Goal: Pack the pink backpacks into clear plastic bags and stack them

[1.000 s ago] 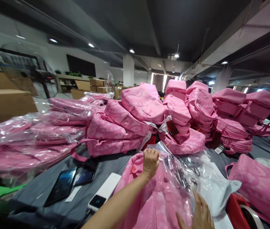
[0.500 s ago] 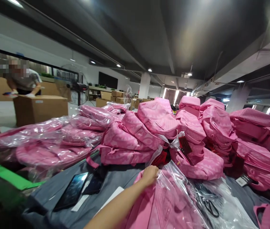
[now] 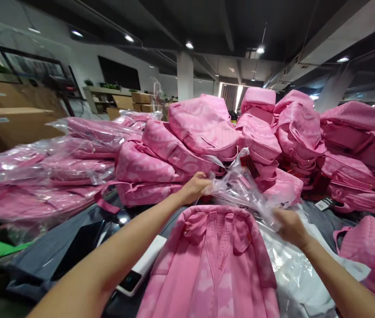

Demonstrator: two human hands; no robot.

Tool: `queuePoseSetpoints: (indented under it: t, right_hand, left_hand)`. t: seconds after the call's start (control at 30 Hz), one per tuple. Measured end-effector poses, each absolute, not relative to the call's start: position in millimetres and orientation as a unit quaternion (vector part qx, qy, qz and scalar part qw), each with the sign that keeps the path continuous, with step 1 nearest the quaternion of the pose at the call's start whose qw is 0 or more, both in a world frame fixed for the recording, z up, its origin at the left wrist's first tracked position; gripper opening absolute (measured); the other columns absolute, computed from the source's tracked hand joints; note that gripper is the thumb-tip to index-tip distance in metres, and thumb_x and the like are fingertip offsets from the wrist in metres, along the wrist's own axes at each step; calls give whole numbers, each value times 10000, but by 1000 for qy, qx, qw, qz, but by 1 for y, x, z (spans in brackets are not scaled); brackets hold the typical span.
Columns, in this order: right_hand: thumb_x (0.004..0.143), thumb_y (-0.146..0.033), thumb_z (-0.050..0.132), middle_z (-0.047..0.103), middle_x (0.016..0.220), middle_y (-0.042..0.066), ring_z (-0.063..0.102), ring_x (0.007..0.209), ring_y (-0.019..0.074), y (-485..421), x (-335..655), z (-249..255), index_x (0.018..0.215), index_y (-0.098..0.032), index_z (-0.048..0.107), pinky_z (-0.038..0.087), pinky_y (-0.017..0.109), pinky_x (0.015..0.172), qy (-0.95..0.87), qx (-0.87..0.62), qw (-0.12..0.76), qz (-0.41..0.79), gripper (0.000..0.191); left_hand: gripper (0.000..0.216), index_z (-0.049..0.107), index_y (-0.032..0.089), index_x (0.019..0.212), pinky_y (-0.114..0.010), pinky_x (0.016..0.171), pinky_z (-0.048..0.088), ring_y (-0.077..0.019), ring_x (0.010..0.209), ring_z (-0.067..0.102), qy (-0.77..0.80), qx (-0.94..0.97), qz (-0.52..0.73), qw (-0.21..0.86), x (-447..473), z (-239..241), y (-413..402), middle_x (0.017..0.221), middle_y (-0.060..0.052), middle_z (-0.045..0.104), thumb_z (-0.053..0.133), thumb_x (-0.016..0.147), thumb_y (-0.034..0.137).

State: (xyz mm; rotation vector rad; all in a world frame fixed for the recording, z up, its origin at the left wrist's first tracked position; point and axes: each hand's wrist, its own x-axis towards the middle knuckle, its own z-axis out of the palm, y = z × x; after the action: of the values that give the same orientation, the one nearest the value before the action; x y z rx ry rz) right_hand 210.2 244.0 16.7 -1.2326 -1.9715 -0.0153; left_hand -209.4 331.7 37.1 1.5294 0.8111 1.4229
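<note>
Plastic bag gripped by left hand and right hand.

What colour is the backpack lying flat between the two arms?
Pink, with a paler pink pattern; the backpack shows best in the head view.

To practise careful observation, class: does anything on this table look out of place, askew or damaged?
Nothing looks damaged. One oddity: a white device lies partly beneath the pink backpack, easily overlooked. The left hand and right hand grip the plastic bag.

Heaped pink backpacks — cardboard box far left.
</note>
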Motion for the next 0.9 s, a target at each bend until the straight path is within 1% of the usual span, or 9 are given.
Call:
queuePoseSetpoints:
  t: [0.1,0.17,0.23,0.37,0.47,0.53,0.63,0.77,0.9]
  right_hand:
    - [831,-308,579,702,797,80,688,810,251,265,199,-19,920,-219,685,554,412,904,-886,-401,232,11,165]
    - [849,-164,464,744,971,113,697,978,244,273,194,-44,1009,-201,691,457,484,1086,-921,-368,125,5,280]
    - [861,-109,409,739,1165,109,669,1124,231,275,187,-66,1121,-210,690,333,528,1189,-918,-385,89,32,396]
    - [870,-230,521,729,1240,101,637,1187,284,271,164,-99,1231,-231,687,346,492,1169,-863,-483,101,113,397]
    - [903,-246,493,761,1086,140,677,1044,312,265,152,-110,1275,-192,669,474,412,955,-791,-587,122,120,415]
    - [933,-273,478,763,975,134,694,926,304,260,150,-112,1325,-191,638,476,361,821,-737,-649,139,126,431]
    - [953,-363,493,757,934,133,700,859,304,250,153,-110,1359,-202,617,465,342,740,-683,-693,176,146,454]
    - [966,-449,457,759,1077,129,702,954,298,230,162,-95,1314,-206,659,529,360,794,-682,-658,251,196,470]
    - [984,-481,342,766,1104,108,729,893,276,187,177,-79,1324,-186,668,592,408,796,-702,-598,301,244,555]
  left_hand:
    - [48,718,235,769,-426,1208,284,-175,925,676,344,750,416,382,-269,14,314,823,18,754,709,813,217]
    - [143,750,253,901,-447,1249,167,-207,1152,644,371,814,311,322,-300,-13,303,1033,-13,789,622,844,229]
    - [251,750,271,1045,-461,1247,159,-225,1309,564,410,843,229,262,-318,-46,292,1226,-34,756,559,883,281]
    - [309,761,214,998,-447,1111,398,-284,1169,641,468,794,267,282,-315,-104,270,1161,-66,766,652,860,468]
    - [424,728,158,919,-445,966,507,-251,955,695,502,747,318,298,-302,-116,259,963,-63,757,676,859,574]
    - [475,729,166,900,-435,928,531,-264,925,698,519,715,352,310,-295,-110,255,901,-63,755,687,820,632]
    - [593,748,175,1041,-423,972,524,-322,1062,683,537,665,403,326,-281,-97,250,1027,-98,777,616,803,702]
    - [716,731,126,1135,-435,895,574,-334,1013,716,560,610,435,354,-264,-85,226,1057,-147,783,531,816,735]
    - [600,754,177,1105,-449,956,564,-340,1056,726,581,610,431,324,-269,-86,176,1142,-124,780,546,813,658]
